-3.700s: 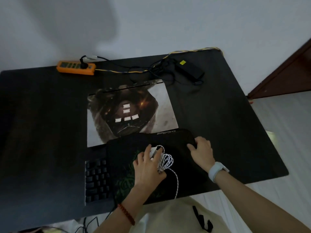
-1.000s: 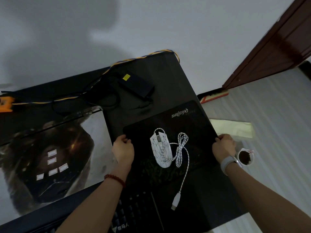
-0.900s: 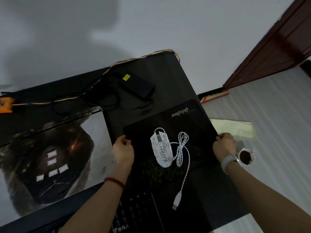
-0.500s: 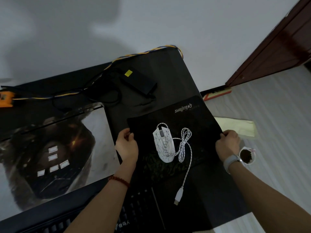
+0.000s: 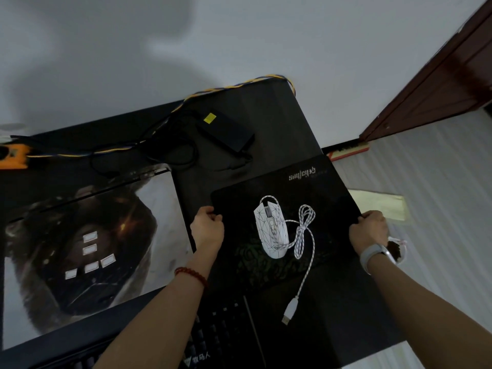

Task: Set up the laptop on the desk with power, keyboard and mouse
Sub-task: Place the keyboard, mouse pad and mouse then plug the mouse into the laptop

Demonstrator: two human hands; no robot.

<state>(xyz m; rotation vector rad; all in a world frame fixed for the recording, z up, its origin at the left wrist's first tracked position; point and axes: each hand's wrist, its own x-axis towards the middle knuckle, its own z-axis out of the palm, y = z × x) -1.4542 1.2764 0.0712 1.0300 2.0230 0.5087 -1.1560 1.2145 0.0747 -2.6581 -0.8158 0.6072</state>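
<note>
- Two hands are gripping the mouse pad [image 5: 306, 187] by its side edges: the left hand [image 5: 207, 230] is pinching the left edge at mid-frame, and the right hand [image 5: 370, 230] is clamping the right edge, fingers curled under it.
- Lying on the pad, the white mouse [image 5: 271, 230] is sitting unheld at centre frame, its braided cable [image 5: 303, 230] partly bundled just beside it and the USB plug [image 5: 288, 312] trailing toward the lower middle.
- Filling the left of the frame, the laptop [image 5: 80, 249] is lying shut, with its printed lid facing up; the pad is resting just right of it.
- Peeking out at the bottom centre, the keyboard [image 5: 213, 331] is sitting partly under the pad's near edge.
- Sitting in the upper middle, the power brick [image 5: 226, 131] is trailing cables toward the orange power strip [image 5: 13, 155] at the left edge.
- Risks, as I am judging them:
  - The pad's right edge is appearing to hang past the desk [image 5: 266, 107] edge, so tilting or tugging it could be sending the mouse sliding off to the floor.
  - A small cup [image 5: 396, 249] of dark stuff is standing below, just beside the right wrist, so a falling mouse or a dropping arm could be knocking it over.
  - The loose plug could be snagging on the keyboard while the pad is shifting.
</note>
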